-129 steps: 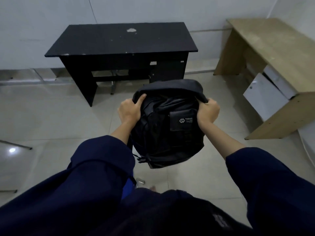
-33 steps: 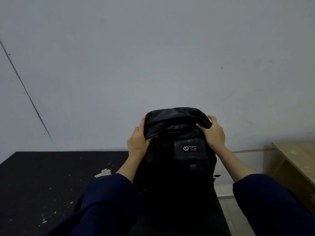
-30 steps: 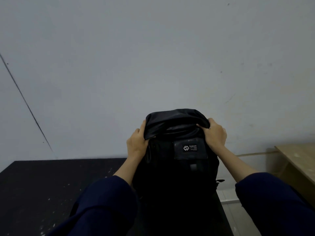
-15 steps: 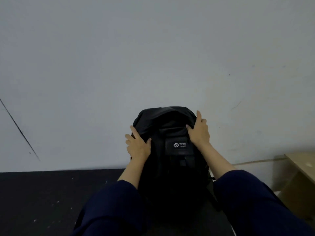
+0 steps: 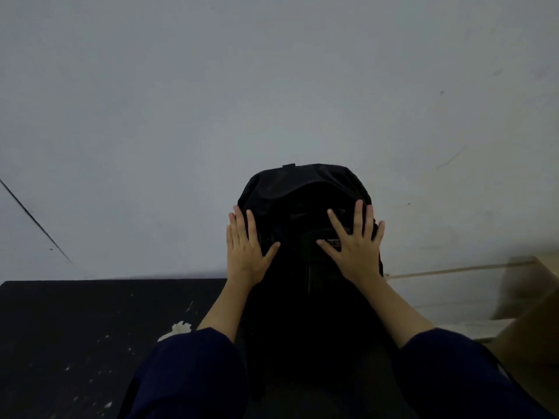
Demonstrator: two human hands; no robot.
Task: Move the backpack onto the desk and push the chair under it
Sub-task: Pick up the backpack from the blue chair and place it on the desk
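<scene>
The black backpack (image 5: 302,195) stands upright on the right part of the black desk (image 5: 75,328), its back close to the wall. My left hand (image 5: 246,246) lies flat against its left front with the fingers spread. My right hand (image 5: 355,243) lies flat on its right front, partly over the small logo patch, fingers spread too. Neither hand grips the fabric. The chair is out of view.
A pale grey wall (image 5: 272,86) fills the upper view right behind the desk. A light wooden table (image 5: 532,303) shows blurred at the right edge. The desk top has white chips and a white scrape (image 5: 180,328) near my left sleeve.
Both hands have let go of the backpack's top edge and opened flat against its front. The backpack has settled upright on the desk against the wall.
</scene>
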